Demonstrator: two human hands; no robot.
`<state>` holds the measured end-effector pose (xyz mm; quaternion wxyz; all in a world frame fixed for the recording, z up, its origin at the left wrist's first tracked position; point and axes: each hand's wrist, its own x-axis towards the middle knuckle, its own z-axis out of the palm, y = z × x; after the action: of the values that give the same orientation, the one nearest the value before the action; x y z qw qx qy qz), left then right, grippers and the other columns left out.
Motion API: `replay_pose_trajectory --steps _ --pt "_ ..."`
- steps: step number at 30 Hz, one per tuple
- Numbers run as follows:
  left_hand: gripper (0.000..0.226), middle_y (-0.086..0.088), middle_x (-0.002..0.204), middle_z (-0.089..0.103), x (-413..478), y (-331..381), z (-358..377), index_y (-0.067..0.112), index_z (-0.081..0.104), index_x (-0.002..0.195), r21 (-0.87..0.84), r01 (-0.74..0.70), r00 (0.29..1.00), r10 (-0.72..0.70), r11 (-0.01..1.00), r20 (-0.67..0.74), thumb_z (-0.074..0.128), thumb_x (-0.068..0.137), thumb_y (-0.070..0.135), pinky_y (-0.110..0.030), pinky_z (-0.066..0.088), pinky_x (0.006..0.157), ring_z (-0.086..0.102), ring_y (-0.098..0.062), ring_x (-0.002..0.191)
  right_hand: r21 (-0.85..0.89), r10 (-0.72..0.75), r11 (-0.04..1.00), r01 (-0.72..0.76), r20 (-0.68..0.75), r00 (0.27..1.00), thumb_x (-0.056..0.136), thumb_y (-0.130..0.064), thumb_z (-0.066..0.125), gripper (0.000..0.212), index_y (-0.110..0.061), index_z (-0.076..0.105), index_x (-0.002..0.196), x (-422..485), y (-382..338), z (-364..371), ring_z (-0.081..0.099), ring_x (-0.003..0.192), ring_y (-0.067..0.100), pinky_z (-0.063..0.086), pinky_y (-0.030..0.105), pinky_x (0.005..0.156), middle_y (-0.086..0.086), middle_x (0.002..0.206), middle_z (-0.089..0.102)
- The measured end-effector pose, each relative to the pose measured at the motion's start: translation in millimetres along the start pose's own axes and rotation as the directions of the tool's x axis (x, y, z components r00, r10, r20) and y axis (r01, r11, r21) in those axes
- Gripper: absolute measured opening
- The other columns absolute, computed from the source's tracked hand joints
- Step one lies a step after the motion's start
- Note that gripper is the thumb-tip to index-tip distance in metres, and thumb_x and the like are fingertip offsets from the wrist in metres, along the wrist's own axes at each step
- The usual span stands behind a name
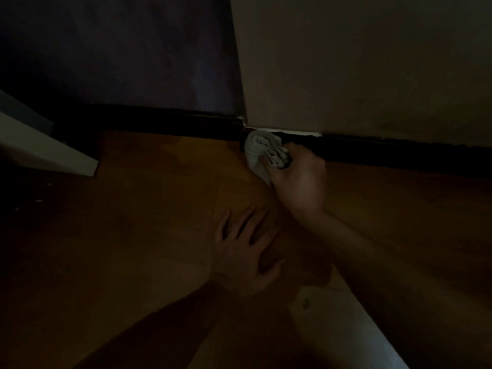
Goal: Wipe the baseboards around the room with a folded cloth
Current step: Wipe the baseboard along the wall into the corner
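Observation:
In dim light, my right hand (299, 179) grips a bunched white cloth (262, 151) and holds it against the dark baseboard (386, 153) just right of a protruding wall corner. The baseboard runs left along a dark purple wall (119, 49) and right under a pale wall (359, 62). My left hand (246, 255) lies flat on the wooden floor (149, 203) with fingers spread, a little nearer to me than the cloth.
A white furniture edge (48, 153) juts in from the left, just above the floor. A pale strip (346, 323) runs along the floor at the lower right. Chipped white paint shows above the baseboard by the corner.

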<state>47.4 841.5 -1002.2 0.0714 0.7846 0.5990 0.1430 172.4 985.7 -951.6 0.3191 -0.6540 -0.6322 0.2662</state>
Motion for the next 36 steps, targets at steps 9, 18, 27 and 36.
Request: replay_pose_trajectory --steps 9,18,27,36 --pt "0.062 0.000 0.159 0.040 1 -1 -1 0.034 0.057 0.143 0.042 -0.022 1.000 0.021 0.999 0.008 0.059 0.088 0.062 -0.061 0.024 0.115 0.033 -0.022 0.149 -0.029 0.164 0.985 -0.173 -0.189 0.968 0.081 -0.050 0.070 0.035 -0.017 0.070 0.091 -8 49 -45 0.068 0.085 0.021 0.054 0.037 0.072 0.003 0.092 0.072" --pt "0.062 0.000 0.159 0.040 3 -1 -3 0.033 0.055 0.144 0.054 -0.026 1.000 0.026 0.998 0.016 0.056 0.089 0.061 -0.061 0.025 0.114 0.034 -0.023 0.148 -0.054 0.088 0.994 -0.100 -0.182 0.979 0.081 -0.044 0.072 0.028 -0.017 0.071 0.090 -5 52 -51 0.067 0.081 0.021 0.053 0.035 0.067 0.003 0.090 0.072" --pt "0.061 0.000 0.161 0.037 3 -1 -3 0.034 0.055 0.144 0.072 -0.029 0.999 0.026 0.997 0.041 0.054 0.090 0.063 -0.060 0.021 0.117 0.031 -0.022 0.150 -0.104 0.077 0.990 -0.096 -0.172 0.982 0.082 -0.041 0.070 0.027 -0.016 0.071 0.092 -7 52 -50 0.066 0.083 0.026 0.052 0.036 0.068 0.008 0.093 0.071" --pt "0.061 -0.001 0.157 0.043 2 -2 1 0.033 0.056 0.143 0.073 -0.030 0.999 0.029 0.997 0.014 0.056 0.089 0.062 -0.062 0.025 0.114 0.035 -0.023 0.148 -0.105 0.028 0.994 -0.036 -0.077 0.997 0.082 -0.049 0.067 0.032 -0.018 0.068 0.089 -3 21 -21 0.065 0.086 0.028 0.050 0.036 0.066 0.005 0.093 0.069"
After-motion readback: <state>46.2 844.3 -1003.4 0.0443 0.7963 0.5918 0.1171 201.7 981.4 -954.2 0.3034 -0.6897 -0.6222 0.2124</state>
